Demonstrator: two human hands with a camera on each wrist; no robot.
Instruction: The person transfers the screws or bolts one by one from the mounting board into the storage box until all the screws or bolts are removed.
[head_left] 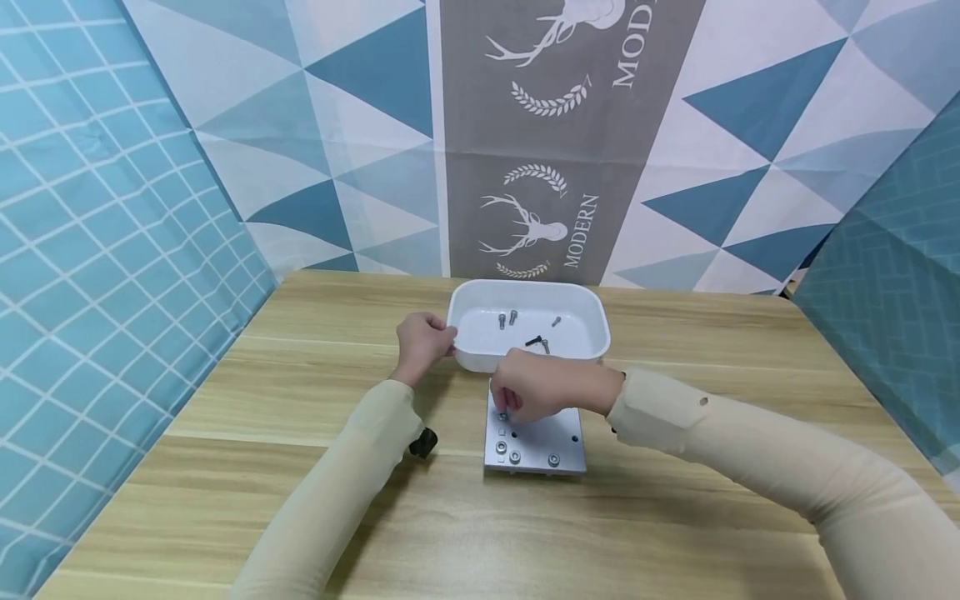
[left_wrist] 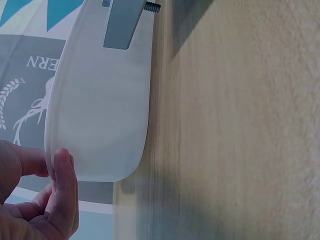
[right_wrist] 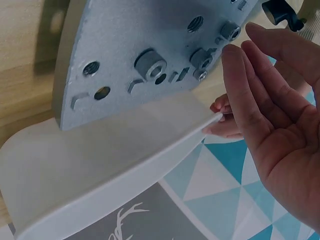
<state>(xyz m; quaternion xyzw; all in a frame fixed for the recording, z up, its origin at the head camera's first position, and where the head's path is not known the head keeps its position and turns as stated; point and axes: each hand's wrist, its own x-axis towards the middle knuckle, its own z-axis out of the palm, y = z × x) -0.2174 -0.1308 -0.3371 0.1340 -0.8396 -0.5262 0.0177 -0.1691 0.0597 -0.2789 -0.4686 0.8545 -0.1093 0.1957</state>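
My left hand (head_left: 424, 343) pinches the left rim of a white tray (left_wrist: 100, 125) between thumb and fingers. Several loose screws, one black screw (head_left: 533, 340) among them, lie in the tray. In front of it is a grey metal plate (head_left: 536, 437) with threaded holes and several socket head screws seated in it. Over the plate's left side hovers my right hand (head_left: 532, 385), its thumb and fingers bent but parted. In the right wrist view, the fingertips (right_wrist: 231, 52) are close beside a socket head screw (right_wrist: 231, 30), with nothing visible between them. One plate screw (right_wrist: 150, 65) stands raised.
A wooden table (head_left: 262, 467) carries everything. Behind it hangs a patterned cloth (head_left: 375, 125); a blue checked cloth (head_left: 90, 292) is on the left and a teal cloth (head_left: 892, 250) on the right. A small black object (head_left: 423, 442) shows beside the left sleeve.
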